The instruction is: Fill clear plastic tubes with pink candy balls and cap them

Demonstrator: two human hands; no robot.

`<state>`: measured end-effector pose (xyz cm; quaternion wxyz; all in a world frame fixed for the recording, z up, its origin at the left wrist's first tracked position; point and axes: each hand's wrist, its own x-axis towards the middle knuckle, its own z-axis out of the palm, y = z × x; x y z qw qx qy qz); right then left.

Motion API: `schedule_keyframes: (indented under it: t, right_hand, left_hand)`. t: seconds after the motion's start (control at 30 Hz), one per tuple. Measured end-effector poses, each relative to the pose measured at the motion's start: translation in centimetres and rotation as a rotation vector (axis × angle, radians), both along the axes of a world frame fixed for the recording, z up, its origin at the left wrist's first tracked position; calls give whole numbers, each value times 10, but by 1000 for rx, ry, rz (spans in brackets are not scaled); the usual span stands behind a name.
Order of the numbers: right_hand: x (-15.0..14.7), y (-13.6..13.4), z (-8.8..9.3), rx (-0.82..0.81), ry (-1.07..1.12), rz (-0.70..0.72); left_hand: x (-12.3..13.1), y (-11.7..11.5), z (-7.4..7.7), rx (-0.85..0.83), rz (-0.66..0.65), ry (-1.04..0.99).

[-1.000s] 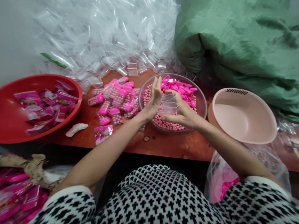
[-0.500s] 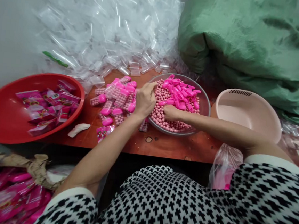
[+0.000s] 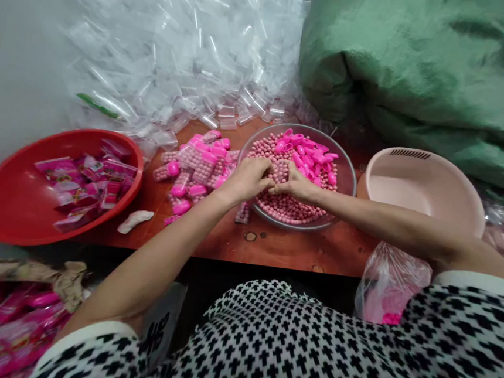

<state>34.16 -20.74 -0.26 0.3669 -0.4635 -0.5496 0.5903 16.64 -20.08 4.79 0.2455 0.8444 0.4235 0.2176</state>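
Over a round metal-rimmed bowl [image 3: 353, 183] of small pink balls [image 3: 283, 208], my two hands meet. Between them is a small clear plastic container [image 3: 280, 171] with pink balls showing in it; fingers cover part of it. My left hand [image 3: 249, 180] is closed on its left side, and my right hand [image 3: 299, 184] grips it from the right. Bright pink caps [image 3: 310, 156] lie in a heap on the balls at the bowl's back right. Left of the bowl, filled clear containers with pink caps [image 3: 201, 164] are piled on the table.
A red basin [image 3: 9, 191] with pink packets stands at left, a pale pink basin [image 3: 423, 192] at right. Empty clear containers [image 3: 180, 47] are heaped behind, beside a large green sack [image 3: 412, 68]. A clear bag [image 3: 391, 283] hangs below the table's front edge.
My right hand has lifted out of the balls and turned towards my left hand. My left hand has moved slightly right and down, and both now hold the clear container.
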Motion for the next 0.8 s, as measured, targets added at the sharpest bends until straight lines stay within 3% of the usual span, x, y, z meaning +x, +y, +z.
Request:
schedule_keyframes:
  t: [0.17, 0.27, 0.37, 0.57, 0.7, 0.8]
  right_hand:
    - [3, 0, 7, 73, -195, 102]
    - [12, -11, 24, 334, -436, 94]
    - [20, -26, 39, 539, -479, 34]
    - [20, -38, 41, 308, -22, -58]
    - [22, -42, 45, 222, 83, -98]
    - [30, -43, 58, 331, -50, -31]
  left_hand:
    - [-1, -2, 1, -83, 17, -182]
    - [-4, -3, 5, -116, 48, -285]
    - [-4, -3, 5, -254, 10, -408]
    - [11, -10, -4, -541, 56, -859]
    - [14, -17, -4, -612, -8, -799]
    - [14, -17, -5, -627, -21, -745]
